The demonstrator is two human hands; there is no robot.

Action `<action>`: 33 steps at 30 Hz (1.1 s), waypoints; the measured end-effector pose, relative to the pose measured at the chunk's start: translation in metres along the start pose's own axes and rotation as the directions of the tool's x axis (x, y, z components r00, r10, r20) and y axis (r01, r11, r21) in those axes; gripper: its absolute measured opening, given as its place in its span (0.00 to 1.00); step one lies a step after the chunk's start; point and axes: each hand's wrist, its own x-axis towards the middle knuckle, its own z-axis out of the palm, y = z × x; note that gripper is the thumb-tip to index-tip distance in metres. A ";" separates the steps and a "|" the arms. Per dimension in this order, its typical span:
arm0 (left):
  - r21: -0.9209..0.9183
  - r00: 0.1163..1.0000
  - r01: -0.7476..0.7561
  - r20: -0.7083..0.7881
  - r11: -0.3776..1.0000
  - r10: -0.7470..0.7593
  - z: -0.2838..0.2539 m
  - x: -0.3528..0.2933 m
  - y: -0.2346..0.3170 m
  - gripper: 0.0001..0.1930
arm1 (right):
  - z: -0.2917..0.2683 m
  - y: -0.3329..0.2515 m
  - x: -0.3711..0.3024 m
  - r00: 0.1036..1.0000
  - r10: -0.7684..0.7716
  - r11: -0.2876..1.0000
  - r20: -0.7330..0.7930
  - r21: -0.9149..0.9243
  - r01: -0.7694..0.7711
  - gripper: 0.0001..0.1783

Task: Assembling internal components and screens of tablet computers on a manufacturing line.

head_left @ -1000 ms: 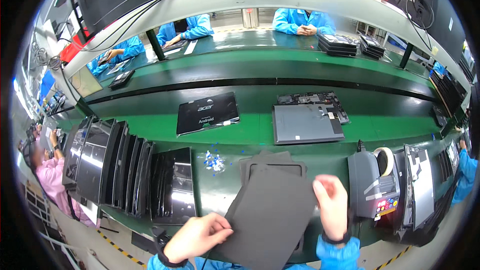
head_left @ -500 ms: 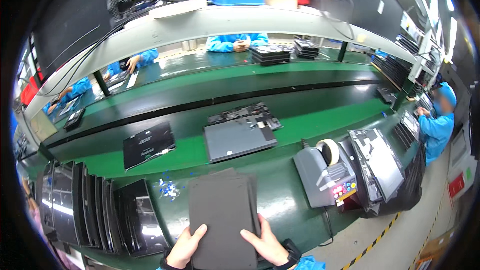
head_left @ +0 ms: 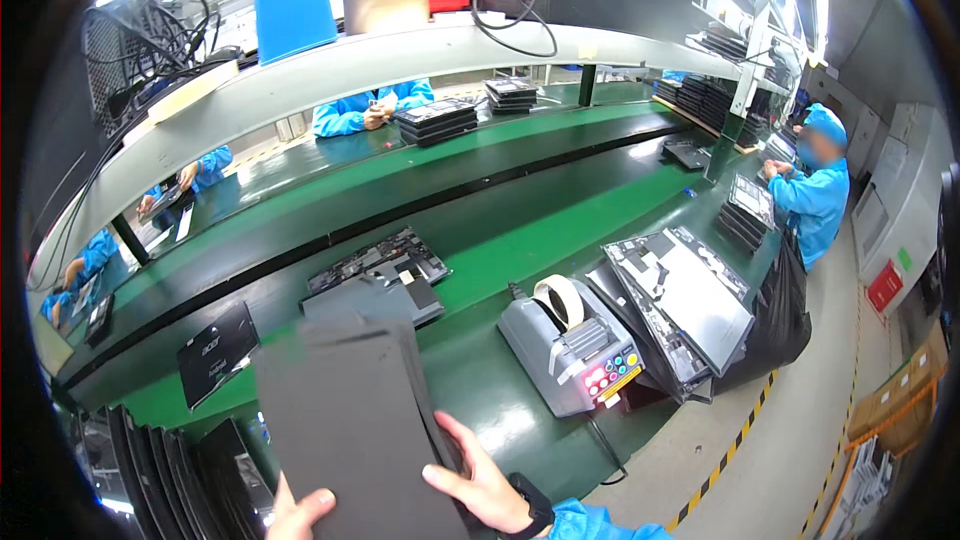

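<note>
Both of my hands grip a stack of flat dark grey sheets (head_left: 345, 420), their edges slightly fanned out on the right. My left hand (head_left: 298, 514) holds the lower left side, thumb on top; its fingers are mostly hidden. On the right edge, my right hand (head_left: 480, 480) has its thumb on top and its fingers along the side. Beyond the stack, a grey laptop panel (head_left: 345, 302) and a laptop part with exposed circuitry (head_left: 385, 258) lie on the bench, partly covered from view. A black tablet-like panel (head_left: 218, 352) lies to their left.
At right stands an automatic tape dispenser (head_left: 570, 350), with stacked laptop parts (head_left: 690, 300) and a black bag (head_left: 785, 320) past it. Black panels (head_left: 150, 470) stand upright in a row at lower left. A shelf beam (head_left: 400, 55) crosses above. A co-worker (head_left: 815, 190) works far right.
The view has turned to the right. My hands and the grey stack have come nearer the laptop panel and the upright row, now hiding part of both. Both hands keep their grip.
</note>
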 end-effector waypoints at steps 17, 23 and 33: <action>-0.014 0.906 0.117 0.412 0.993 -0.101 0.135 0.387 0.070 0.14 | -0.076 0.036 -0.038 0.871 -0.091 0.917 -0.484 -0.381 -0.116 0.15; 0.499 0.893 -0.160 0.440 0.851 -0.090 0.209 0.504 0.043 0.21 | -0.082 0.045 -0.030 0.862 -0.062 0.967 -0.503 -0.243 -0.073 0.10; 0.871 0.814 -0.392 0.179 0.296 0.552 -0.014 0.488 0.041 0.16 | -0.084 0.041 -0.034 0.846 -0.036 0.964 -0.532 -0.242 -0.111 0.09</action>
